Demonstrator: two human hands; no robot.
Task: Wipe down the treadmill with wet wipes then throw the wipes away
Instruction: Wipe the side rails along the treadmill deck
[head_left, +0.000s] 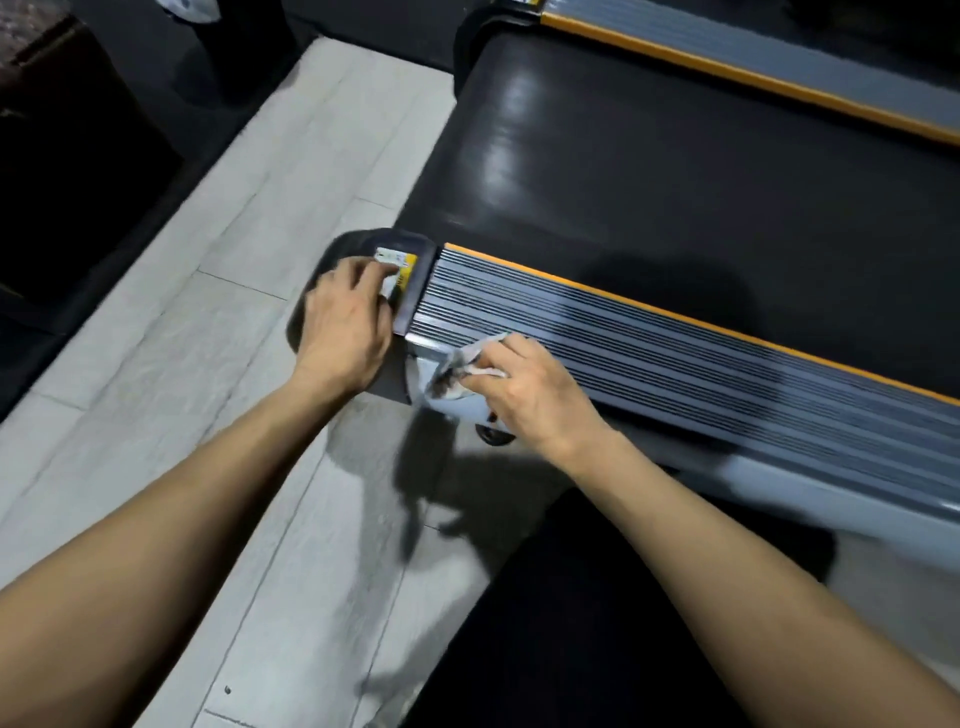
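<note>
wipe: your right hand (524, 387) pinches a crumpled wet wipe (457, 371), already grey with dirt. It sits on the near corner of the side rail (649, 353), right where the ribbed top rolls over to the grey outer face.

left hand: your left hand (345, 325) lies on the black end cap (400, 244) at the rail's tail end, fingers spread and fairly straight. There may be a scrap of white under the fingertips, but you can't tell whether it's a second wipe or just the sticker.

key relation: unwiped rail runs away from the wipe to your right. The rail's long axis goes from the end cap diagonally right and down in the head view, parallel to the orange strip (675, 312) and the belt (675, 182). The ribs run along that axis, so my call is stroke along them, not across.

nearer hand: right is already on the rail; left is just beside it on the cap, useful as a brace.

treadmill: belt beyond the rail, far rail (779, 67) well apart at the top.

labels: yellow-and-white sticker (397, 260) on the end cap, partly under your left fingers. Print is blurred, nothing readable. No brand visible anywhere.

floor: pale tiles (208, 364) to the left; no bin in view for the throw-away step.
</note>
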